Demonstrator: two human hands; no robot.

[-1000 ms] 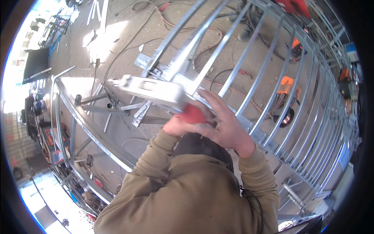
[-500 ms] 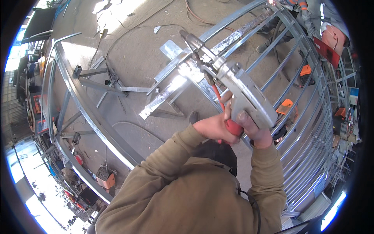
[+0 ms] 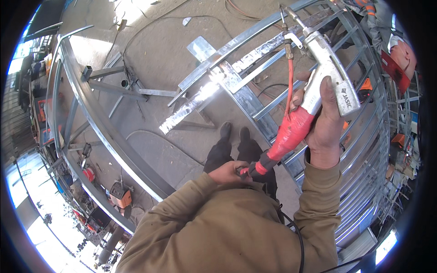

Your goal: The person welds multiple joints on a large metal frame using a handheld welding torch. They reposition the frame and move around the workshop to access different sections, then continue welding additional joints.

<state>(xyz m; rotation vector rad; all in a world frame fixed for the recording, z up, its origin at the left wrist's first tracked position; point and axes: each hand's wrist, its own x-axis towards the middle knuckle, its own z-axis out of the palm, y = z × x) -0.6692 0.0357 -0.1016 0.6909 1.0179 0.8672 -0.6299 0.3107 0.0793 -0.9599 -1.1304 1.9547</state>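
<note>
Hands (image 3: 325, 132) have moved apart, clamped on silver torch (image 3: 340, 82) and red-wrapped cable (image 3: 290, 135), barred frame (image 3: 248, 102) beneath.

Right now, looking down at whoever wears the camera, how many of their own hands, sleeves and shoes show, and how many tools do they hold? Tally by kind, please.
Hands: 2, left hand and right hand
Sleeves: 2, left sleeve and right sleeve
Shoes: 2, left shoe and right shoe
Held tool: 1
Total: 7
</note>
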